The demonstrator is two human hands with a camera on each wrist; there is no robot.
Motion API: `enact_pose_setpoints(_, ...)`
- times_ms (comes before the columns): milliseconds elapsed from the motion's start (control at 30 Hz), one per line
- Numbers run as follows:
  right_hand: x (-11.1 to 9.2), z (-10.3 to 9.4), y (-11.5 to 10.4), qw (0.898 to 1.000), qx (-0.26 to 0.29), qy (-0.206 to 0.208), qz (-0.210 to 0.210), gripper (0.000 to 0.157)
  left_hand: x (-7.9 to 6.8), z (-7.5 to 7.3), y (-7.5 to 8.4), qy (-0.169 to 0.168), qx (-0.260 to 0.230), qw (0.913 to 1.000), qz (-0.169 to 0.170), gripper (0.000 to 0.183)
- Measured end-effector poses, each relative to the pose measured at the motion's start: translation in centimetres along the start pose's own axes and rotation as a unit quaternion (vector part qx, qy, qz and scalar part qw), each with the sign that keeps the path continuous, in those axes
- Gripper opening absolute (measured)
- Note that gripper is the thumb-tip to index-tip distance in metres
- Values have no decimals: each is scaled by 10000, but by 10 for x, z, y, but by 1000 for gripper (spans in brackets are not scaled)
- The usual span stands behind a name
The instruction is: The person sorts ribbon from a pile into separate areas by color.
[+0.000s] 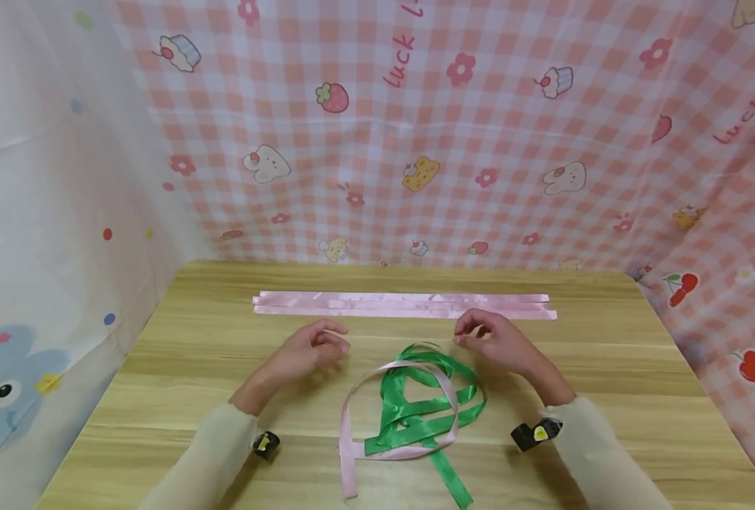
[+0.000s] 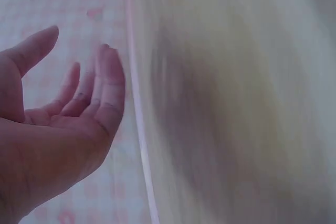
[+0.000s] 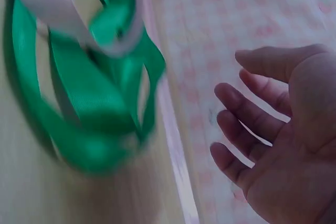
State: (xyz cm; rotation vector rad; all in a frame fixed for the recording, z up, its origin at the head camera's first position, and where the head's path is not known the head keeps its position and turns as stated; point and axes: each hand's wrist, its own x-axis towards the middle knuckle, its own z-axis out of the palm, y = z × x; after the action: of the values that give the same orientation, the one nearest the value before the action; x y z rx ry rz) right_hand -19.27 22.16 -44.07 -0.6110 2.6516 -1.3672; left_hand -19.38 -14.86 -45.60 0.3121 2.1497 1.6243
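Can see both hands at once only from the head camera: left hand (image 1: 310, 347) and right hand (image 1: 492, 343), well apart over the wooden table (image 1: 607, 340), with tangled green ribbon (image 1: 427, 427) and looped pink ribbon (image 1: 348, 453) lying between them, a little closer to the sleeves (image 1: 212, 443). From there too, can make out pink strips (image 1: 377, 300) laid flat just beyond the hands, and loose ribbon ends trailing back between the forearms. In the right wrist view, can see what looks flatter from above: pink loop crossing over raised green folds, partly blurred, beside the right hand and apart from it. In the left wrist view, get just a narrow pink edge near the fingertips, blurred tabletop and checked cloth (image 2: 100, 198). Grips nothing with either hand. Reaches forward and inward with both, fingers pointing toward each other and loosely bent; shows, up close, left thumb standing off from the fingers and right fingers spread with gaps between.
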Motion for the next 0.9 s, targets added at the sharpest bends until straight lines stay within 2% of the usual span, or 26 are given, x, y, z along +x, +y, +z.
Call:
enact_pose_setpoints(167, 8, 28, -13, 9977, 69, -625, -244, 9, 4, 32, 0, -485, 171, 9987, -64, 43)
enact_pose_setpoints(333, 15, 51, -18, 9927, 185, -1097, -469, 20, 6, 48, -5, -653, 370, 9971, 82, 52)
enact_pose_setpoints(533, 19, 64, -19, 9878, 431, -1350, -638, 26, 5, 56, -5, -664, 342, 9971, 174, 52)
enact_pose_setpoints(700, 21, 70, -20, 9878, 344, -1396, -596, 28, 3, 57, -2, -628, 162, 9979, 96, 49)
enact_pose_setpoints(900, 21, 76, -21, 9871, 379, -1411, -658, 20, 2, 55, 5, -706, -248, 9972, 70, 51)
